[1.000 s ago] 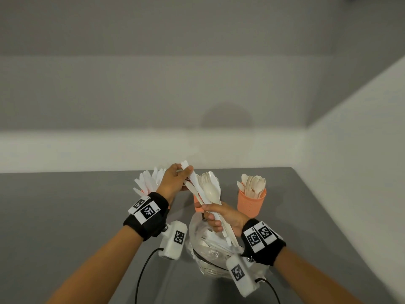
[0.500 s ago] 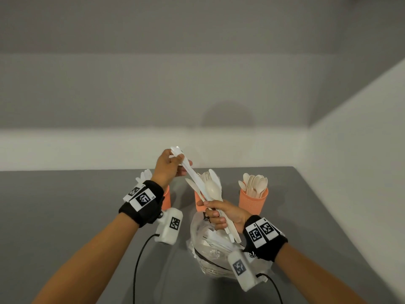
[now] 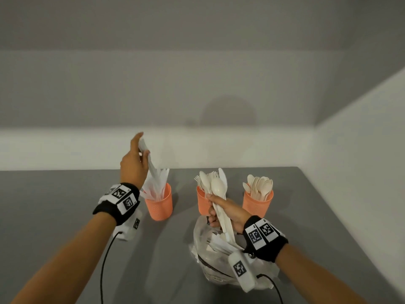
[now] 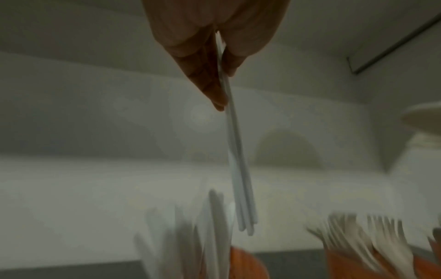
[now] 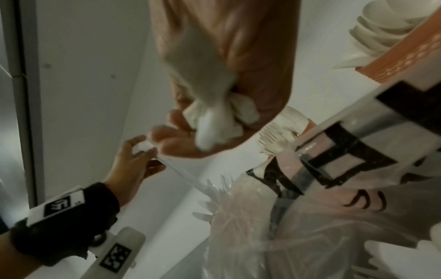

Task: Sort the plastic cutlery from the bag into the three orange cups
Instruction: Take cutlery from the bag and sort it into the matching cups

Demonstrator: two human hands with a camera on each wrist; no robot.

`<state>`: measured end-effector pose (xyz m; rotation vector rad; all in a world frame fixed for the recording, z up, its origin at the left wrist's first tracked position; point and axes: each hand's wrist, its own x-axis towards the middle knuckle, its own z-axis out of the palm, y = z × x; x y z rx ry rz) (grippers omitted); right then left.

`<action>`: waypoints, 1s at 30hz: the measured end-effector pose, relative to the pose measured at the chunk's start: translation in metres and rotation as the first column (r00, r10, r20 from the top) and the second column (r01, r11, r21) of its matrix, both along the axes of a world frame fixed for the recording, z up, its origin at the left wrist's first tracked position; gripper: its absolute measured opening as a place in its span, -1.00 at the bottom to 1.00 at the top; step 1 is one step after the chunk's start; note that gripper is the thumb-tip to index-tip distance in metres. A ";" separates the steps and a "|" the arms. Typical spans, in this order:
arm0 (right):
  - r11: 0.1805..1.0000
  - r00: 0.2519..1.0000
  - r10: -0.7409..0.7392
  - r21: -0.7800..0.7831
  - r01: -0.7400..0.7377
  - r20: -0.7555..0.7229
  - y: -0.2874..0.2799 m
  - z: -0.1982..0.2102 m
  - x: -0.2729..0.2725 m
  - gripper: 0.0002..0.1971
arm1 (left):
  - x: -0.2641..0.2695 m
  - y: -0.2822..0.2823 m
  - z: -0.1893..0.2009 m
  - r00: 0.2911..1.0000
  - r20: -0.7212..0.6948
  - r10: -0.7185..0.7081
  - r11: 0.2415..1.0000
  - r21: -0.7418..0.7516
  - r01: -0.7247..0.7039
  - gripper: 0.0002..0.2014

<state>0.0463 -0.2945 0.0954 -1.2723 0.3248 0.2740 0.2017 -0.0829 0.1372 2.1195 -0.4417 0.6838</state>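
From the head view, the left hand (image 3: 133,165) pinches white knives (image 3: 151,165) by the handle end, their tips slanting down into the left orange cup (image 3: 159,205), which already holds knives; the tilt looks meant to slide them in. The right hand (image 3: 225,212) has its grip closed round a mixed bundle of cutlery (image 3: 219,194), raised over the clear bag (image 3: 210,255) on the grey surface (image 3: 65,205), likely kept ready for picking from. Behind it is the middle cup (image 3: 202,202) with forks, and to the right the spoon cup (image 3: 257,202).

From the left wrist, blurred, fingers (image 4: 210,75) and thumb press the thin knives (image 4: 238,179) flat, above a cup rim.

From the right wrist, curled fingers (image 5: 181,143) wrap the bundle's handle ends (image 5: 214,120); the bag (image 5: 298,236) lies just beside.
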 end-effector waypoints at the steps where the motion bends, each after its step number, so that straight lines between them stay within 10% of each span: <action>1: 1.000 1.000 -0.004 0.014 0.004 0.009 0.001 -0.001 0.001 -0.69 | 0.002 0.001 -0.010 1.000 -0.019 0.006 0.999 0.040 -0.005 -0.57; 9: 0.997 0.997 -0.061 -0.051 0.064 0.051 0.000 -0.004 0.013 -0.79 | 0.008 -0.004 -0.064 0.977 -0.200 0.072 0.970 0.243 -0.021 -0.63; 15: 0.993 0.995 -0.054 -0.099 0.062 0.086 0.002 -0.003 0.017 -0.83 | 0.017 0.000 -0.089 0.997 -0.051 0.059 0.813 0.582 -0.018 -0.74; 22: 0.943 0.988 -0.055 -0.317 0.098 0.143 0.011 -0.011 0.028 -0.84 | -0.016 -0.034 -0.046 0.973 -0.170 -0.153 0.983 0.074 0.167 -0.61; 30: 0.727 0.938 -0.020 -0.639 0.252 0.347 0.023 -0.001 0.025 -0.80 | -0.062 -0.083 -0.008 0.819 -0.371 -0.437 0.900 -0.180 0.398 -0.81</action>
